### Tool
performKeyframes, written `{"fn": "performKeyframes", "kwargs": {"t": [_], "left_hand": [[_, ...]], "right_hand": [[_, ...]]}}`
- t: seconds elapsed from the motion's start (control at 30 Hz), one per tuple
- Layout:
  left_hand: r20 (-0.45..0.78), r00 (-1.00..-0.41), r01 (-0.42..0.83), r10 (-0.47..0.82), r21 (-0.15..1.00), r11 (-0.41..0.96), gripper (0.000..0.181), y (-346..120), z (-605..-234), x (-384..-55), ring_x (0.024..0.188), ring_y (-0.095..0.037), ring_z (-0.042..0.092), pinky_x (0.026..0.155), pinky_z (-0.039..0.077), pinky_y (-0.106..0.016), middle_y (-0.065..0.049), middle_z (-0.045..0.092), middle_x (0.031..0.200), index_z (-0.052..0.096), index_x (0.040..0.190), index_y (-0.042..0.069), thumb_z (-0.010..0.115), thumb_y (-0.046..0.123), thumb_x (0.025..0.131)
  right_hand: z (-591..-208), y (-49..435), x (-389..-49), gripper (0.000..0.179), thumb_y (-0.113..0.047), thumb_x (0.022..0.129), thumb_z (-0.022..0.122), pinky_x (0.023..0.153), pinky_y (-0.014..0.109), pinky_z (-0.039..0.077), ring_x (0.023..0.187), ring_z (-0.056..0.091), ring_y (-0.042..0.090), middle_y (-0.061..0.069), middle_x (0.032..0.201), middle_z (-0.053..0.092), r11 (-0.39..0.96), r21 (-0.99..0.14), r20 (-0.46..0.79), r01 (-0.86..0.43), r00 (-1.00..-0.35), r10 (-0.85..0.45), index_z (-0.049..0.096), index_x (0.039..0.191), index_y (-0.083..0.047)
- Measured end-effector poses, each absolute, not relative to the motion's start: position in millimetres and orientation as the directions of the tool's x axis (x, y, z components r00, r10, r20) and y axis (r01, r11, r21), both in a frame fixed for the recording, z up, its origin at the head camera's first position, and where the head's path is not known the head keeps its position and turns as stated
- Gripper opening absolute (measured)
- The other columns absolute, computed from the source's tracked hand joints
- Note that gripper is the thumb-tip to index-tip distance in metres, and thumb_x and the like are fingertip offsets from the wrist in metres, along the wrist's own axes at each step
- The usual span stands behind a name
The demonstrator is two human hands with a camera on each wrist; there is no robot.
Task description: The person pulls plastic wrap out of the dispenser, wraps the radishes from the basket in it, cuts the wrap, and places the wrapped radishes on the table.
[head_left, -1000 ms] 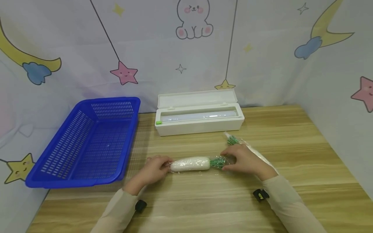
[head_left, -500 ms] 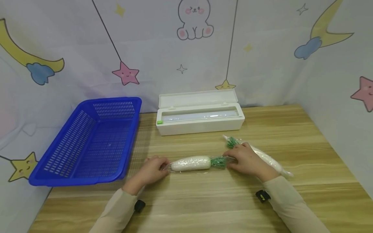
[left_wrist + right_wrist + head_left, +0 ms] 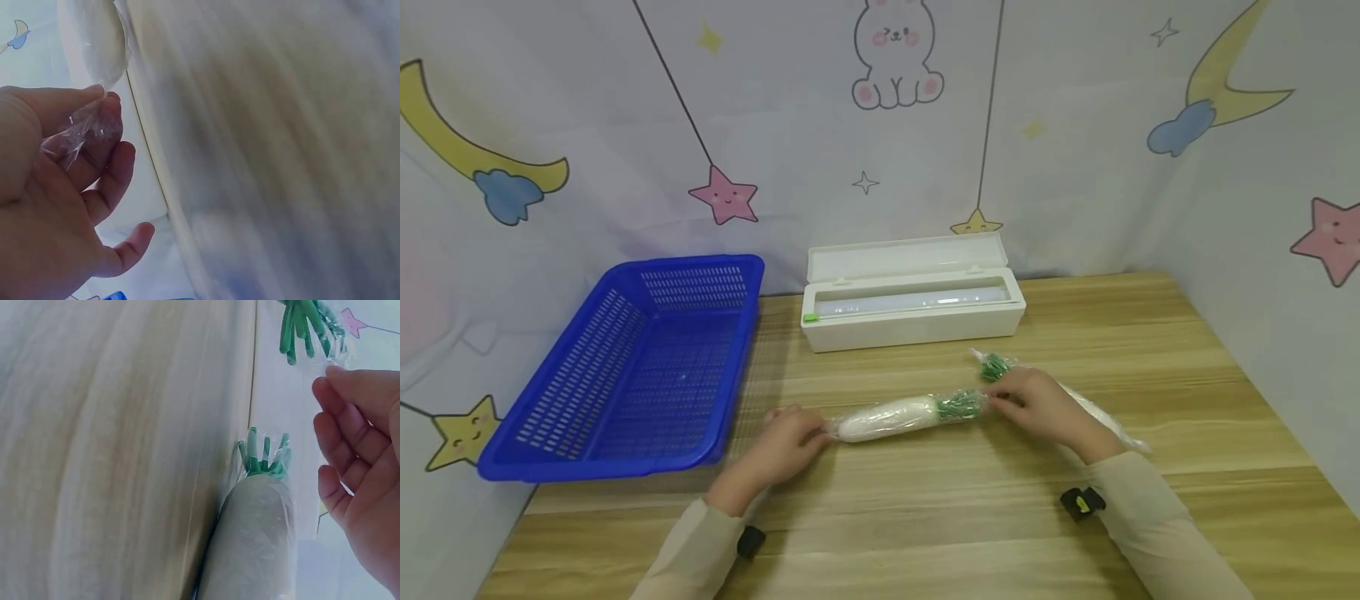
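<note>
A white radish (image 3: 889,419) with green leaf stubs, wrapped in clear cling film, lies crosswise between my two hands. At its plain end my left hand (image 3: 790,442) pinches the gathered film between thumb and forefinger; the left wrist view shows the crumpled film tail (image 3: 84,134) between them. My right hand (image 3: 1037,407) pinches the film just beyond the green leaf stubs (image 3: 306,325) at the other end. Behind and beneath my right forearm a second wrapped radish (image 3: 1093,410) lies slantwise on the table, partly hidden in the head view.
A long white cling film box (image 3: 913,331) stands at the back with its lid raised and a roll (image 3: 910,302) inside. To the left is a blue plastic basket (image 3: 718,400). Patterned cloth walls (image 3: 1075,192) border the wooden table (image 3: 925,517).
The radish's leafy end has shifted slightly up and away, so it now lies at more of a slant. My right hand's fingers have closed in nearer the leaves.
</note>
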State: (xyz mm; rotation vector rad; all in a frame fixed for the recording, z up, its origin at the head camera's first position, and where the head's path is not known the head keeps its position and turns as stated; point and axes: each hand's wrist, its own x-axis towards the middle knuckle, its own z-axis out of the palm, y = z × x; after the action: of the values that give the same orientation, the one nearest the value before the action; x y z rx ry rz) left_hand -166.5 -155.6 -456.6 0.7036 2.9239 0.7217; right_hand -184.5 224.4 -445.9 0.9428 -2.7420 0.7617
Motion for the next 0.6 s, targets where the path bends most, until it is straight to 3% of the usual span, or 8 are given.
{"fn": "performKeyframes", "kwargs": {"t": [0.17,0.3,0.43,0.6], "left_hand": [[0.120,-0.872,0.481,0.474,0.390,0.785,0.004,-155,-455,-159,0.087,-0.019,0.057,0.087,0.034,-0.049,0.002,0.069,0.086,0.071,0.086,0.014,0.068,0.016,0.088],[0.157,-0.854,0.517,0.496,0.365,0.774,0.005,-155,-453,-153,0.086,-0.019,0.056,0.085,0.034,-0.048,0.004,0.064,0.082,0.069,0.083,0.015,0.068,0.014,0.088],[0.193,-0.822,0.569,0.536,0.332,0.752,0.005,-155,-451,-146,0.083,-0.017,0.052,0.082,0.034,-0.046,0.005,0.057,0.078,0.067,0.082,0.014,0.069,0.011,0.086],[0.230,-0.780,0.626,0.583,0.310,0.715,0.003,-153,-450,-138,0.081,-0.015,0.050,0.078,0.034,-0.040,0.006,0.057,0.079,0.070,0.085,0.012,0.070,0.010,0.084]], "right_hand": [[-442,224,-183,0.012,-0.001,0.082,0.072,0.073,0.034,0.053,0.082,0.064,0.017,0.003,0.088,0.071,0.616,-0.476,0.355,-0.628,-0.778,-0.518,0.075,0.094,-0.002],[-442,226,-182,0.012,0.001,0.082,0.071,0.070,0.029,0.052,0.077,0.059,0.009,0.003,0.087,0.071,0.539,-0.560,0.404,-0.630,-0.775,-0.486,0.074,0.092,-0.005],[-440,229,-182,0.012,-0.002,0.087,0.068,0.063,0.022,0.045,0.074,0.053,0.002,-0.001,0.086,0.069,0.479,-0.674,0.379,-0.562,-0.820,-0.428,0.074,0.093,-0.010],[-437,229,-178,0.009,0.000,0.088,0.066,0.074,0.018,0.049,0.085,0.060,-0.001,-0.005,0.092,0.070,0.398,-0.806,0.310,-0.437,-0.886,-0.345,0.072,0.095,0.000]]}}
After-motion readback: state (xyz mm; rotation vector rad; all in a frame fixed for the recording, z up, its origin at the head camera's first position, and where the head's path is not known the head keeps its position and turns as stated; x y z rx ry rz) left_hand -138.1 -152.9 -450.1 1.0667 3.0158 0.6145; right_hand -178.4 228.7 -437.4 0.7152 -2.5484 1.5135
